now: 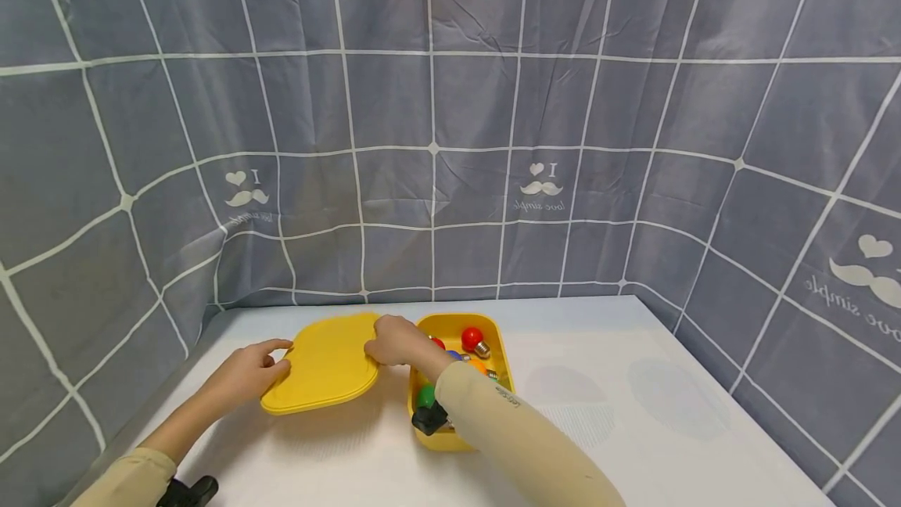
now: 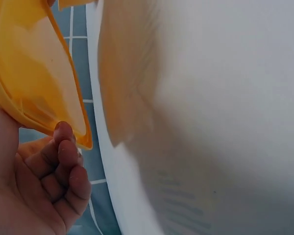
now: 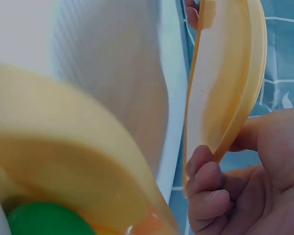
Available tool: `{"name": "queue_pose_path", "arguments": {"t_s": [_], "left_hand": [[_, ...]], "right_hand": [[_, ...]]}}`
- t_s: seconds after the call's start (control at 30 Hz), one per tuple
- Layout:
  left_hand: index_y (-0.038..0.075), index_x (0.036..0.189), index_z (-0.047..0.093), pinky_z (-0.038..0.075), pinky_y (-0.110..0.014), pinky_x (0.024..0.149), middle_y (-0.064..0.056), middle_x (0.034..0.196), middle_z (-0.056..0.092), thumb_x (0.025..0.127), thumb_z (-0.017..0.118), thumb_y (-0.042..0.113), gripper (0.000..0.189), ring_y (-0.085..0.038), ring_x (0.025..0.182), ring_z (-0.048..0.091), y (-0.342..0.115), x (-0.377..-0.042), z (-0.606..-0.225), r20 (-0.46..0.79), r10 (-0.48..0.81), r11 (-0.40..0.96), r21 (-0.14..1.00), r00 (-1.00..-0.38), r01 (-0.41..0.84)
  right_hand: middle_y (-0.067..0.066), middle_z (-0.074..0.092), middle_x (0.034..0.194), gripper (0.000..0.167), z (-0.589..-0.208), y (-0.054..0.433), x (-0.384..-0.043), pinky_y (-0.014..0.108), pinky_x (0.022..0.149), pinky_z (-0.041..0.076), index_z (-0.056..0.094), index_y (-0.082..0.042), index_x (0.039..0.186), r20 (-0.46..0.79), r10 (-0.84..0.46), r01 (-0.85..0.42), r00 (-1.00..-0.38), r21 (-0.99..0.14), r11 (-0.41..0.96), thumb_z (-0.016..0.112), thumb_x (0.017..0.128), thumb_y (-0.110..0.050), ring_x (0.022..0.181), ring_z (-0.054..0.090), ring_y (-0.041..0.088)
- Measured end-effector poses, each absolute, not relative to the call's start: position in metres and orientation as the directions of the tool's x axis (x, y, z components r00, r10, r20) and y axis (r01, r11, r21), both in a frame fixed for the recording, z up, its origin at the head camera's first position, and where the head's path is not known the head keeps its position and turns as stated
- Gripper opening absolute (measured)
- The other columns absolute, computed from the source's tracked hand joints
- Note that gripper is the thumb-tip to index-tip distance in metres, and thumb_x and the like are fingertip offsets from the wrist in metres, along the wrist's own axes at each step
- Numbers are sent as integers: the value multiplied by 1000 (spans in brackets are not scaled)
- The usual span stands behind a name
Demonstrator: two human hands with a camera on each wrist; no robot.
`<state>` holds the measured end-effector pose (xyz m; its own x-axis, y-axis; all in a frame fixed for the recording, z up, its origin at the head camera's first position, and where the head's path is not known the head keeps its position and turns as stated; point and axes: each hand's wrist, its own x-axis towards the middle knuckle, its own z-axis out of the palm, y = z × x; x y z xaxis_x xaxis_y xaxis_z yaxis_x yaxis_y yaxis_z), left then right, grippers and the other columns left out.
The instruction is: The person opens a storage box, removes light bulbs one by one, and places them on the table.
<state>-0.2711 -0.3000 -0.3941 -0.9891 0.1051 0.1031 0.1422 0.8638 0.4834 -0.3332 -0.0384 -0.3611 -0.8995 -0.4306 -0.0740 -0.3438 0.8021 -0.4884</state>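
Observation:
A yellow plastic lid (image 1: 331,362) with rounded corners is held up above the table, between both hands. My left hand (image 1: 242,374) pinches its left edge; in the left wrist view the fingertips (image 2: 63,129) curl under the rim. On the opposite edge, my right hand (image 1: 401,343) grips the lid between thumb and fingers. Just right of the lid stands an uncovered yellow box (image 1: 504,366) of toy light bulbs: a red bulb (image 1: 472,337), a blue one (image 1: 453,355), an orange one (image 1: 478,365) and a green bulb (image 1: 425,395) among them. My right forearm partly hides the box.
The white table (image 1: 633,444) extends to the right of the box, with faint printed shapes. A grey curtain (image 1: 464,108) with white grid lines hangs behind the table and along both sides. Black wrist straps (image 1: 429,418) show at the wrists.

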Motion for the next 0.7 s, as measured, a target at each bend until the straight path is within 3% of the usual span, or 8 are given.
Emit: {"name": "queue_pose_path", "arguments": {"t_s": [0.1, 0.27, 0.53, 0.7], "left_hand": [[-2, 135, 58, 36, -29, 55, -3, 75, 56, 96, 58, 23, 46, -16, 61, 47, -302, -271, -395, 69, 109, 864, 487, -992, 128], [-2, 135, 59, 38, -30, 56, -4, 79, 59, 96, 59, 23, 47, -17, 65, 50, -303, -270, -397, 37, 114, 871, 477, -993, 118], [-3, 132, 61, 39, -30, 57, -3, 78, 59, 96, 59, 23, 44, -17, 65, 50, -309, -273, -400, 24, 139, 876, 463, -990, 134], [-3, 130, 62, 41, -32, 60, -4, 83, 63, 96, 60, 24, 44, -17, 69, 52, -312, -276, -403, 15, 150, 884, 446, -989, 141]], "right_hand": [[3, 50, 59, 20, -366, -43, -334, 26, 48, 36, 62, -6, 88, -109, -428, -329, -897, -482, 812, 63, 96, -25, 47, 44, 18], [2, 47, 53, 26, -370, -49, -335, 25, 46, 33, 64, -7, 79, -140, -418, -329, -898, -417, 847, 62, 96, -27, 44, 42, 18], [2, 48, 53, 23, -373, -58, -336, 25, 46, 34, 66, -8, 90, -200, -389, -283, -899, -411, 866, 66, 96, -30, 43, 40, 18], [1, 47, 49, 25, -376, -59, -334, 24, 43, 34, 66, -7, 80, -219, -400, -289, -890, -406, 867, 64, 96, -27, 40, 40, 17]]}}
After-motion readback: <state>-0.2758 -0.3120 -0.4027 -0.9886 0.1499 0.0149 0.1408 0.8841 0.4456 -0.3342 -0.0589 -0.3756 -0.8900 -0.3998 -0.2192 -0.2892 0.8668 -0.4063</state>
